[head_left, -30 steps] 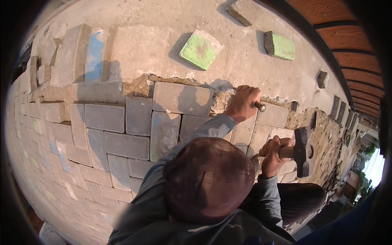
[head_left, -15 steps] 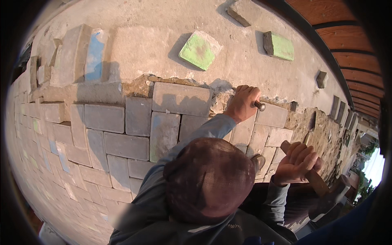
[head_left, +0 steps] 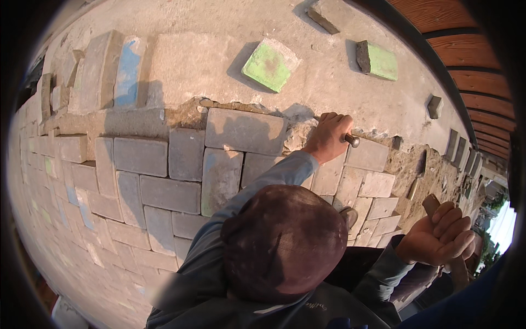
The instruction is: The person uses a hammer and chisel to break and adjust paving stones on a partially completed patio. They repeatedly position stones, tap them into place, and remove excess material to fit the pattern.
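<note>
My left hand (head_left: 329, 137) is closed around a metal chisel (head_left: 353, 141), whose round head sticks out on the right side of the fist. The chisel's other end is hidden by the hand. This hand rests at the ragged edge of the paving, beside a broken lump of concrete (head_left: 298, 135) and a grey paving block (head_left: 245, 130). Off to the lower right, my right hand (head_left: 438, 236) grips the wooden handle of a hammer (head_left: 431, 204), raised apart from the chisel. The hammer's head cannot be made out now.
Laid pavers (head_left: 170, 194) cover the left and middle. Green-painted block pieces (head_left: 269, 64) lie on the concrete (head_left: 197, 60) beyond. Bare soil (head_left: 402, 164) with a trowel-like tool (head_left: 421, 164) runs to the right. A brown cap (head_left: 285, 241) blocks the lower middle; wooden slats (head_left: 476, 82) stand upper right.
My right hand has swung the hammer away to the right and slightly down, taking its head out of clear sight. The left hand with the chisel has barely moved.
</note>
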A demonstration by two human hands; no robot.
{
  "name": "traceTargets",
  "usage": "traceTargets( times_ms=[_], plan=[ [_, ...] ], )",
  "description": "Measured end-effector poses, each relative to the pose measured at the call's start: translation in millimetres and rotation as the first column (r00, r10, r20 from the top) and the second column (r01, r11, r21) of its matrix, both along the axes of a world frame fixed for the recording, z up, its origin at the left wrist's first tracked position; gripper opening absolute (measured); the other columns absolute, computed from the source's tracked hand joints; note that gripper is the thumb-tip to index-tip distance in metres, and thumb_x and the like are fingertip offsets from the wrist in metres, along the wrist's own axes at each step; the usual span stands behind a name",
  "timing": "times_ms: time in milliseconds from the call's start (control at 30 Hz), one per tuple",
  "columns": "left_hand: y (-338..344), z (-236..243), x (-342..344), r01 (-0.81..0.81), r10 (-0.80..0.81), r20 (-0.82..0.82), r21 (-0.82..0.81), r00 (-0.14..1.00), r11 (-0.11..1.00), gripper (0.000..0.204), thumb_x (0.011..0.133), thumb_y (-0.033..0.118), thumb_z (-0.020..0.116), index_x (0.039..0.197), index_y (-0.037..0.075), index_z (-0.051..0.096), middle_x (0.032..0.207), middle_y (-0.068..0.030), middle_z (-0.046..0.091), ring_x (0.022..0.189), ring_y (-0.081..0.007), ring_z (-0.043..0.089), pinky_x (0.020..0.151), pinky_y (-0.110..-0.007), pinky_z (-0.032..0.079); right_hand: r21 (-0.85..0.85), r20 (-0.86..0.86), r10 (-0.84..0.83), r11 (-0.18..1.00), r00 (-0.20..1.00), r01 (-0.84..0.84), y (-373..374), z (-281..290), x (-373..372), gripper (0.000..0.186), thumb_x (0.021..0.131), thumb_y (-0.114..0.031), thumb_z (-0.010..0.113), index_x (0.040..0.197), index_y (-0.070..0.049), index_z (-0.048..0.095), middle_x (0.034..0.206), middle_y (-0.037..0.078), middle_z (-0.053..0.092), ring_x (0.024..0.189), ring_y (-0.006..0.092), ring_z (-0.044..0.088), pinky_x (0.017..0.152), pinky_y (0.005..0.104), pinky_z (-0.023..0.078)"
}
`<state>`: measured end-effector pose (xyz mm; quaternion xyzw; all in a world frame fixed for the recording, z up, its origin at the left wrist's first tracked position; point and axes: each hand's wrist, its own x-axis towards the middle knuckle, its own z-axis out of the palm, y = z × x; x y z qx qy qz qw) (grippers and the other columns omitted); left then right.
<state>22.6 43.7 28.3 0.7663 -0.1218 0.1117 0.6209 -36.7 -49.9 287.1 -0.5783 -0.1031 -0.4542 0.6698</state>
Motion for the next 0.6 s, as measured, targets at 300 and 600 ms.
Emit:
traceTargets(
  times_ms=[300, 600],
  plan=[
    [2.6, 2.9, 3.4, 0.016, -0.013, -0.084, 0.030, 0.996, 0.999, 0.020, 0.077, -0.002, 0.066, 0.090, 0.007, 0.055, 0.085, -0.0107, 0.061, 0.091, -0.0338, 0.058, 0.089, -0.045, 0.041, 0.074, -0.929, 0.151, 0.970, 0.339, -0.231, -72.4, -111.7, -68.3, 0.022, 0.095, -0.010, 0.069, 0.086, -0.011, 0.048, 0.060, -0.005, 0.043, 0.046, 0.0038, 0.035, 0.041, 0.0237, 0.026],
    [-0.7, 3.9, 4.5, -0.024, 0.025, -0.070, 0.026, 0.997, 0.999, 0.021, 0.076, 0.001, 0.069, 0.088, 0.007, 0.053, 0.082, -0.0103, 0.060, 0.087, -0.0341, 0.058, 0.087, -0.046, 0.042, -0.290, -0.159, 0.089, 0.948, 0.983, -0.132, 19.2, -18.6, 6.2, 0.032, 0.106, -0.012, 0.051, 0.077, -0.012, 0.036, 0.058, -0.004, 0.026, 0.049, 0.0084, 0.027, 0.050, 0.0279, 0.031]
  ],
)
